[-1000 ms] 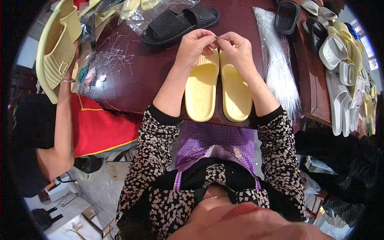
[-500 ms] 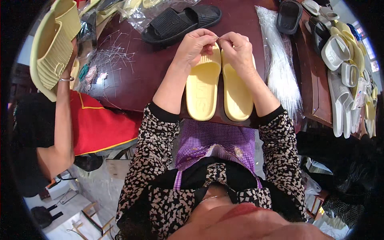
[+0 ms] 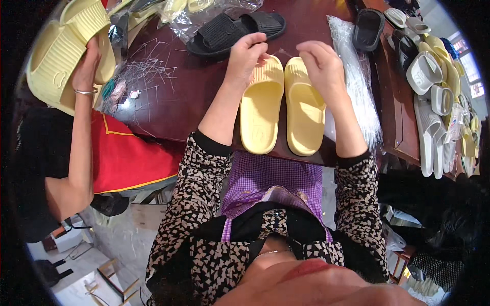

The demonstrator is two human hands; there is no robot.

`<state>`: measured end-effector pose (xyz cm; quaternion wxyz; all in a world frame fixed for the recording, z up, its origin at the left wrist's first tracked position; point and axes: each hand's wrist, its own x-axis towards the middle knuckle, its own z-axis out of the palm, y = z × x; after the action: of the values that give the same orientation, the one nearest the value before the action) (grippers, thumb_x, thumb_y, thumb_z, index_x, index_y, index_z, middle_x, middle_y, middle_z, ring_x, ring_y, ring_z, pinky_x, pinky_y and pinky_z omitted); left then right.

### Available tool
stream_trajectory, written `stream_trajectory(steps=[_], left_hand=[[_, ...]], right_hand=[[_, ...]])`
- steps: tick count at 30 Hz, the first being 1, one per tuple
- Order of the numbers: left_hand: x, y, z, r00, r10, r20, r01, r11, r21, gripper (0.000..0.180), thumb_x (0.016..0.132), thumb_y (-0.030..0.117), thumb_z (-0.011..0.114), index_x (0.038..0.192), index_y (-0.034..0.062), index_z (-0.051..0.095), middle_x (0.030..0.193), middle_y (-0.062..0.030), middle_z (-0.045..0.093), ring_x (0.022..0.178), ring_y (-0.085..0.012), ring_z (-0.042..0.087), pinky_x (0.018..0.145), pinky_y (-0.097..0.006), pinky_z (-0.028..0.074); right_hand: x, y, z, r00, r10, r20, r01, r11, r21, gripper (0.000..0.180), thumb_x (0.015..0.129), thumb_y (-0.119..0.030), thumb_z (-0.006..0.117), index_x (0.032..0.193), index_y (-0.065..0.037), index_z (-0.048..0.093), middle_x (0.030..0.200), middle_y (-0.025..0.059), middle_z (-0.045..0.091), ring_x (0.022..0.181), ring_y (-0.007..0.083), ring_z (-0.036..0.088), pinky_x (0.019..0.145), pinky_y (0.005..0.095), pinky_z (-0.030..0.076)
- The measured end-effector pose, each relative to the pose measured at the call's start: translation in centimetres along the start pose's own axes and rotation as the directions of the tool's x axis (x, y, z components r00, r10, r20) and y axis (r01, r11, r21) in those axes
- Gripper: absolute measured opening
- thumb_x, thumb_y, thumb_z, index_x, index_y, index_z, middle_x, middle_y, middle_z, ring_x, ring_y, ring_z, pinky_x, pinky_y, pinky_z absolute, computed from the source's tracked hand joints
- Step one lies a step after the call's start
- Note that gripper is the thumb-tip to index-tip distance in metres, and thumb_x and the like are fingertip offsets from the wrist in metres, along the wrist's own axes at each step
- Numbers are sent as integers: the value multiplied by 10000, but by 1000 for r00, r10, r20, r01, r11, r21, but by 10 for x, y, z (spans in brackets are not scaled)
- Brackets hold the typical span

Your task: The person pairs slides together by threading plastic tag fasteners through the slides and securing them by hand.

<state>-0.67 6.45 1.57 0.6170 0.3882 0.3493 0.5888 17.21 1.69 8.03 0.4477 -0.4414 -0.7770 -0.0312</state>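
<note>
At the near edge of the desk point(image 3: 189, 102), as seen in the head view, a left yellow slipper point(image 3: 259, 125) and a right yellow slipper point(image 3: 306, 125) lie side by side, soles down, heels toward the person, with a narrow gap between them. The left hand point(image 3: 245, 58) is at the strap end of the left one, its fingers curled narrow; whether they pinch a thin piece cannot be told. The right hand point(image 3: 324, 66), well apart from it, is above the strap of the other, fingers loosely bent, its grip likewise unclear. Beyond the toes lie black slippers point(image 3: 219, 33); scattered thin strands point(image 3: 148, 74) lie to the left, a bundle of clear strands point(image 3: 357, 97) to the right. A co-worker's hand point(image 3: 87, 69) holds other yellow slippers point(image 3: 51, 61). The step in hand is judged to be fine fingerwork at the strap end; its next move would call for fingertips meeting precisely, without nudging the pair.
</note>
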Motion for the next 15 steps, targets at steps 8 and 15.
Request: stream_trajectory(steps=[8, 15], left_hand=[[12, -4, -18, 963, -33, -266, 18, 998, -60, 239, 800, 15, 559, 1037, -11, 573, 886, -118, 647, 567, -144, 570, 497, -249, 451], [13, -9, -24, 968, 48, -247, -48, 999, 7, 220, 837, 59, 531, 1051, 6, 524, 880, -95, 622, 557, -129, 540, 493, -248, 431]], right_hand=[[-41, -48, -23, 617, 166, 769, -133, 985, -106, 318, 807, -201, 582, 1117, -135, 582, 919, 141, 602, 829, 314, 613, 712, 398, 488], [-65, -18, 10, 764, 156, 626, 9, 967, -253, 182, 800, -180, 529, 915, -56, 599, 801, 156, 593, 792, 314, 614, 704, 408, 482]])
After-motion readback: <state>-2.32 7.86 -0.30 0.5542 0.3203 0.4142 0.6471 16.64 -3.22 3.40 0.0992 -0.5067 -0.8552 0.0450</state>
